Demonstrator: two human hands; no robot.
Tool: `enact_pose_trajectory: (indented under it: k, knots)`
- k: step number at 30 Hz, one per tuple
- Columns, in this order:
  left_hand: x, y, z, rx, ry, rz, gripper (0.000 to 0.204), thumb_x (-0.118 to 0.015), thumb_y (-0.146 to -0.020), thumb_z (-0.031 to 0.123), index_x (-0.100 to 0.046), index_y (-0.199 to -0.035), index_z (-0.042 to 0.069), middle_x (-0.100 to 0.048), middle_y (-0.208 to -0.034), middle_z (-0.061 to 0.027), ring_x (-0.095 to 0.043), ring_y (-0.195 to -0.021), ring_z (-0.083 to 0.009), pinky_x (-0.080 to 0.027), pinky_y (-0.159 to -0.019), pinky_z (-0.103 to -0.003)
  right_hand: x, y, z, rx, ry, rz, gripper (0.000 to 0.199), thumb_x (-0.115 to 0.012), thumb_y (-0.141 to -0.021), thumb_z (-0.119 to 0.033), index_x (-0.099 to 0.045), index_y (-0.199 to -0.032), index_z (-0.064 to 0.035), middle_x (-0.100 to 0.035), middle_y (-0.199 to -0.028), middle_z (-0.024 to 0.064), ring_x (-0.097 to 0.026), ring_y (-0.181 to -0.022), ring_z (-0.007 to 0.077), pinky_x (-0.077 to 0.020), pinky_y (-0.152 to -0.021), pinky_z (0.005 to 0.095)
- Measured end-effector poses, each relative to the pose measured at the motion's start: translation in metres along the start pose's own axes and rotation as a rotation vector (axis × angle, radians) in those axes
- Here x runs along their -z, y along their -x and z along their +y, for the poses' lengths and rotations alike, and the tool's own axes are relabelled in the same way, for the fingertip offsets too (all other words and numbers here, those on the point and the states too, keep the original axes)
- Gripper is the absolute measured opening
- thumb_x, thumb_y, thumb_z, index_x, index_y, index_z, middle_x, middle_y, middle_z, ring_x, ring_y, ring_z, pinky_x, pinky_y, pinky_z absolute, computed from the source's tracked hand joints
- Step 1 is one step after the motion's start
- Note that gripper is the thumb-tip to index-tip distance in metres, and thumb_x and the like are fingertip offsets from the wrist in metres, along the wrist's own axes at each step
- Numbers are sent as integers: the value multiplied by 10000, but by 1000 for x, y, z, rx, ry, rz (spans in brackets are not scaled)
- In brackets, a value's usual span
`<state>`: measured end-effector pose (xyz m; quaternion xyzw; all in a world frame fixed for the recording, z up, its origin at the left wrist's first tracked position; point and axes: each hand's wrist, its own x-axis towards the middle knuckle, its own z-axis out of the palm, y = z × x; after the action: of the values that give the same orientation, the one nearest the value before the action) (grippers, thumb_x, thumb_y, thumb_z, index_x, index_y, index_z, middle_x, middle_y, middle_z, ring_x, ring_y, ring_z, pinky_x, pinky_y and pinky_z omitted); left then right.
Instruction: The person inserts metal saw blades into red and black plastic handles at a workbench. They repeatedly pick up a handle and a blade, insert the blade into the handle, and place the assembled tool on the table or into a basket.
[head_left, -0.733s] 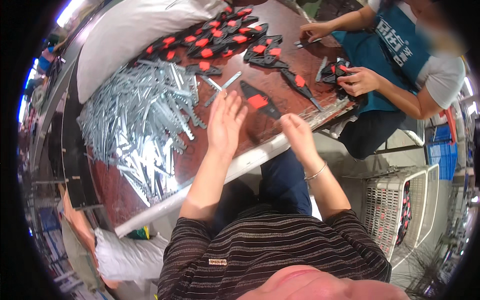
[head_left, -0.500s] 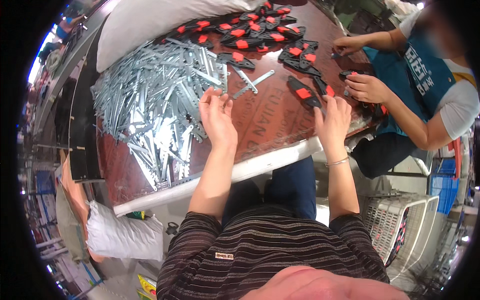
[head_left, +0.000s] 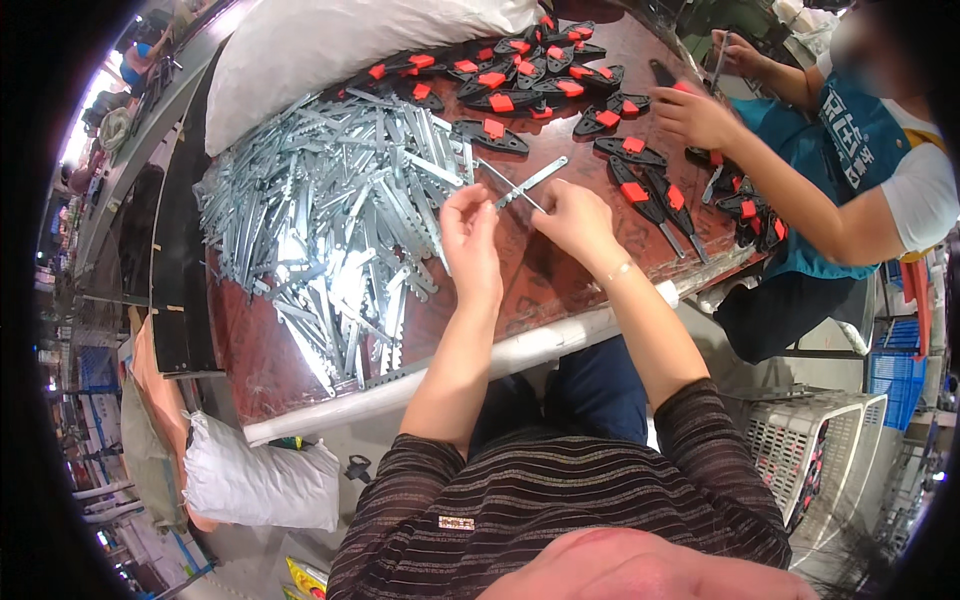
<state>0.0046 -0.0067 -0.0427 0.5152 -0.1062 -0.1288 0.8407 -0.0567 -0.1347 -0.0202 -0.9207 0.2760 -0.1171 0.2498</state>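
Observation:
My left hand [head_left: 472, 240] is loosely curled beside the heap of toothed metal strips [head_left: 330, 200]. Its fingertips come close to the lower end of one loose strip [head_left: 545, 175]; I see nothing held in it. My right hand [head_left: 577, 225] is closed at the fingertips on the end of a second toothed metal strip [head_left: 494, 172], which crosses the first. Right of my right hand lie black, pointed handles with red tabs [head_left: 635, 191], two of them with metal strips sticking out toward me. One more such handle [head_left: 494, 135] lies just beyond the crossed strips.
A pile of black-and-red handles [head_left: 530, 75] and a white sack [head_left: 340, 50] stand at the table's far side. At right, a co-worker's hands [head_left: 695, 118] work near more handles. The table's front edge [head_left: 470, 370] is wrapped in white. A pale crate [head_left: 800, 440] stands at lower right.
My right hand has left the black-and-red handles at right and moved left to the crossed strips. Handles with strips sticking out now lie where it was. My left hand has curled its fingers.

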Motion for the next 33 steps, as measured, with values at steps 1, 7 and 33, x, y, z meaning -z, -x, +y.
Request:
enact_pose_trajectory:
  k: [1, 7, 33]
  knots:
    - [-3, 1, -4, -87, -127, -48, 275, -544, -867, 15, -536, -1140, 44, -542, -1091, -38, -507, -992, -123, -411, -879, -264, 6, 10, 4, 15, -69, 54, 184, -643, -769, -205, -602, -771, -25, -638, -714, 96, -634, -693, 211, -488, -623, 328]
    - [-1, 3, -5, -354, -611, -217, 388, -610, -794, 34, -547, -1177, 51, -516, -1193, -64, -491, -1120, -186, -386, -955, -302, 53, 62, 17, 125, -749, 432, 100, -644, -851, -70, -585, -874, 8, -611, -726, 1, -562, -631, 50, -443, -557, 198]
    - [-33, -96, 53, 209, -246, -808, 433, -441, -963, 296, -475, -1239, -36, -594, -1097, -130, -600, -978, -259, -501, -831, -399, 44, 143, 45, -14, -915, 193, 218, -477, -965, -210, -560, -885, -26, -501, -689, 27, -485, -667, 94, -402, -617, 242]
